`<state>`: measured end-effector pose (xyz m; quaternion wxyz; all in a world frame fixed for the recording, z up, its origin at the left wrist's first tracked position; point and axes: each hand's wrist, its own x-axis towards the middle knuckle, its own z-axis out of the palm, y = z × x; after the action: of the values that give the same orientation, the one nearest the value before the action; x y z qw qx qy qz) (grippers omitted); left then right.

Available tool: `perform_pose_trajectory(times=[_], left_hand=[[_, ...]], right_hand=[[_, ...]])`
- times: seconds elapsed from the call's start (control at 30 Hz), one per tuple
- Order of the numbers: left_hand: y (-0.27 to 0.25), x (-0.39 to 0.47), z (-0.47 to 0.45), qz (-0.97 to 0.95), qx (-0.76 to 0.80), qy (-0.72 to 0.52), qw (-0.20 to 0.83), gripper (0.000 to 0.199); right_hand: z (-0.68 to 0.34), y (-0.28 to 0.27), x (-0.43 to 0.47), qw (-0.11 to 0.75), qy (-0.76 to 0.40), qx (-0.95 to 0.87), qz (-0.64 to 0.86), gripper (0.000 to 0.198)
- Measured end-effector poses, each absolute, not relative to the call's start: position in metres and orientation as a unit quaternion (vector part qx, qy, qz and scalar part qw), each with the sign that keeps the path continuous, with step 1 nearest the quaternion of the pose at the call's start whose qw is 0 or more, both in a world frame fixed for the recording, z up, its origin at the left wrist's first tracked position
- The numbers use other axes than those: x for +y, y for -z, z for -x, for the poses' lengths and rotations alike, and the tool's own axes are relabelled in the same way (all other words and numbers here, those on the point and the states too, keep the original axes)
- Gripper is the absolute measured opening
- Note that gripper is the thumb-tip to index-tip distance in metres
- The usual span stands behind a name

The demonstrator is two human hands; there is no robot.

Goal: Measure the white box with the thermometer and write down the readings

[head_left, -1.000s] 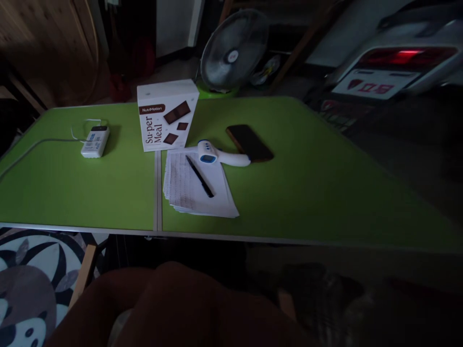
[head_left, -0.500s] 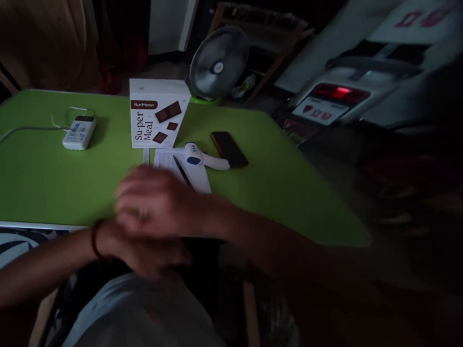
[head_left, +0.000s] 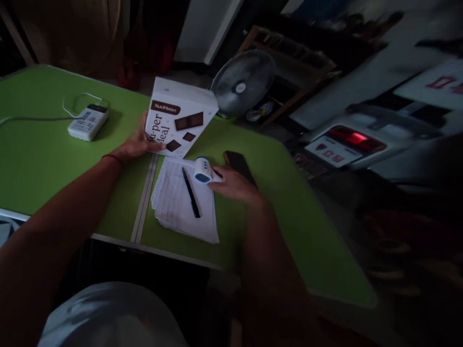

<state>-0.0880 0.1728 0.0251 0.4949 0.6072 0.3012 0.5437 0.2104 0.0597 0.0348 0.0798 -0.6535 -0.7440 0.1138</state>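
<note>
A white box [head_left: 181, 118] with brown bars printed on it stands on the green table [head_left: 119, 188]. My left hand [head_left: 139, 140] grips its left side, thumb across the lower front. To the right, my right hand [head_left: 233, 183] is closed around the handle of a white and blue infrared thermometer [head_left: 203, 171]. Below the box lies a stack of printed paper sheets [head_left: 173, 207], with a black pen [head_left: 191, 193] slanting across it. Just behind my right hand is a dark phone [head_left: 239, 164], partly hidden by that hand.
On the left of the table sits a white power strip [head_left: 88, 123] with cables. A fan [head_left: 244, 82] stands beyond the far edge. To the right is a scale-like machine [head_left: 349, 140] with a lit red display. A metal seam [head_left: 144, 197] crosses the tabletop.
My hands were together above the near table edge. They have moved apart and forward, the left taking hold of the box, the right the thermometer. The view has tilted.
</note>
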Motion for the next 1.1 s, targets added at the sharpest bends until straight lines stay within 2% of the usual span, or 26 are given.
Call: perform_pose_trajectory(times=[0.1, 0.17, 0.23, 0.3, 0.4, 0.57, 0.83, 1.1], left_hand=[[-0.024, 0.170, 0.090, -0.617, 0.311, -0.517, 0.506, 0.091], [-0.026, 0.170, 0.090, -0.603, 0.323, -0.528, 0.503, 0.086], [-0.028, 0.167, 0.088, -0.589, 0.329, -0.542, 0.502, 0.084], [-0.029, 0.162, 0.085, -0.576, 0.323, -0.559, 0.501, 0.080], [-0.029, 0.151, 0.079, -0.555, 0.315, -0.573, 0.514, 0.069], [-0.028, 0.139, 0.071, -0.552, 0.293, -0.541, 0.563, 0.065], [-0.027, 0.138, 0.069, -0.595, 0.267, -0.504, 0.566, 0.058], [-0.028, 0.144, 0.074, -0.610, 0.264, -0.487, 0.567, 0.065]], right_hand=[[-0.216, -0.041, 0.057, 0.137, -0.094, -0.699, 0.696, 0.042], [-0.212, -0.049, 0.053, 0.256, -0.057, -0.670, 0.695, 0.045], [-0.197, -0.055, 0.048, 0.423, -0.056, -0.636, 0.643, 0.041], [-0.173, -0.058, 0.041, 0.564, -0.125, -0.602, 0.551, 0.024], [-0.132, -0.060, 0.030, 0.660, -0.271, -0.563, 0.417, 0.027], [-0.096, -0.054, 0.027, 0.652, -0.383, -0.545, 0.362, 0.032], [-0.091, -0.034, 0.044, 0.639, -0.399, -0.527, 0.394, 0.042], [-0.090, -0.034, 0.047, 0.644, -0.424, -0.510, 0.382, 0.041]])
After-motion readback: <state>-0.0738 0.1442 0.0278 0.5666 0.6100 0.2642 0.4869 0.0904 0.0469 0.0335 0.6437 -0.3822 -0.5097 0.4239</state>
